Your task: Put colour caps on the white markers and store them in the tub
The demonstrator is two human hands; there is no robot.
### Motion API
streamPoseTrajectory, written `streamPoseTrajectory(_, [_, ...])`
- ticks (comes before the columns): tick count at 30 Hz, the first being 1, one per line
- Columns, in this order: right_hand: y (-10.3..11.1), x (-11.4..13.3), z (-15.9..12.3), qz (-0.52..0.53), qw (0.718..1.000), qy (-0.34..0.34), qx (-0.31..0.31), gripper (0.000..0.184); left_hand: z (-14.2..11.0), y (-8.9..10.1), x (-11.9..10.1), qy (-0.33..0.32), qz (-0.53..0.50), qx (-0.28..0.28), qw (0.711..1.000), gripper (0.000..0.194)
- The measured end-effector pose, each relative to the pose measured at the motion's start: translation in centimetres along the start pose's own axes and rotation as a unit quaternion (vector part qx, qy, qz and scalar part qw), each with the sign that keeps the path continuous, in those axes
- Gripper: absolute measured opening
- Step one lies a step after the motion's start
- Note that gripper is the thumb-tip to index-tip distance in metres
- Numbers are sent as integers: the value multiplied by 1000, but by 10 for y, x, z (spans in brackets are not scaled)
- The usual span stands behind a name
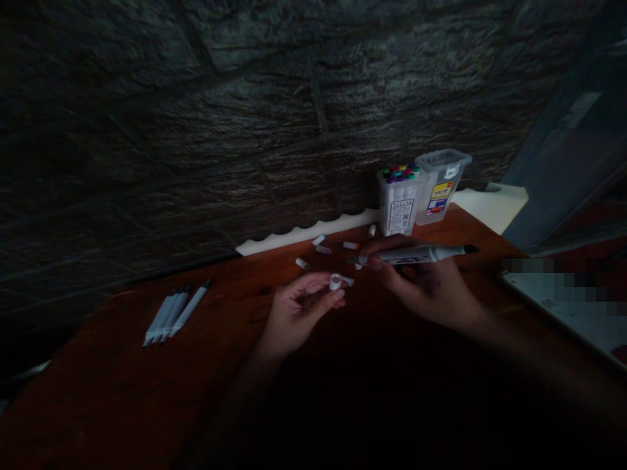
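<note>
White marker [416, 253] held near-level, dark-tipped at right; white cap [336, 282] apart, hollow side showing.

A dark block-patterned wall [220, 130] rises behind the wooden table [98, 385].

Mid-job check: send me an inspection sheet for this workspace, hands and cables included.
Surface: wooden table, dimly lit.
Job's things: marker in right hand; white cap in left hand.
Clutter: loose caps near the hands; marker group at left; partly pixelated pale object at right.
Hands: both closed on their items.
Cables: nothing seen.
Surroundings: rough dark wall; scalloped white strip along it; clear container of markers with coloured ends, second container beside it.
</note>
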State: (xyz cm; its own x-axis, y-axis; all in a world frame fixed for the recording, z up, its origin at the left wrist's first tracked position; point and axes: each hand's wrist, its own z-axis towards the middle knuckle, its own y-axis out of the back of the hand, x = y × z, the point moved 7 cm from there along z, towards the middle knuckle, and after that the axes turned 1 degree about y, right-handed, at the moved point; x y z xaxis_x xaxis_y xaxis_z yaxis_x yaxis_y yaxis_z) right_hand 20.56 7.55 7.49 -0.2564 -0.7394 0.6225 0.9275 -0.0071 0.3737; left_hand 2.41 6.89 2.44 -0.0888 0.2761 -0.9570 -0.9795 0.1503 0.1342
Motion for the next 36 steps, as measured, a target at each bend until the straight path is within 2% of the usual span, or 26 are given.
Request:
streamPoseTrajectory(5, [2,0,2,1,1000,-13,-4,16,-2,0,-1,7,-49,-1,999,22])
streamPoseTrajectory(9, [3,-1,1,-2,1000,-15,-15,14,-4,3,2,25,-44,-17,999,28])
streamPoseTrajectory(17, [2,0,0,22,999,-16,-22,12,-3,1,-2,24,-59,-12,998,21])
streamPoseTrajectory(21, [2,3,-2,12,1000,-2,-19,14,-3,1,1,32,-22,-7,999,18])
streamPoseTrajectory(25, [-5,3,-5,25,1000,8,15,13,-1,3,8,32,9,-13,999,18])
streamPoseTrajectory(31, [-23,1,-10,8,995,35,92,15,0,1,13,43,0,1,999,17])
streamPoseTrajectory(33, [-16,-3,-6,-28,995,57,76,18,-2,-1,10,47,-12,6,999,16])
streamPoseTrajectory(36, [12,-16,4,-134,990,46,-16,20,-7,-10,6,58,-11,37,998,16])
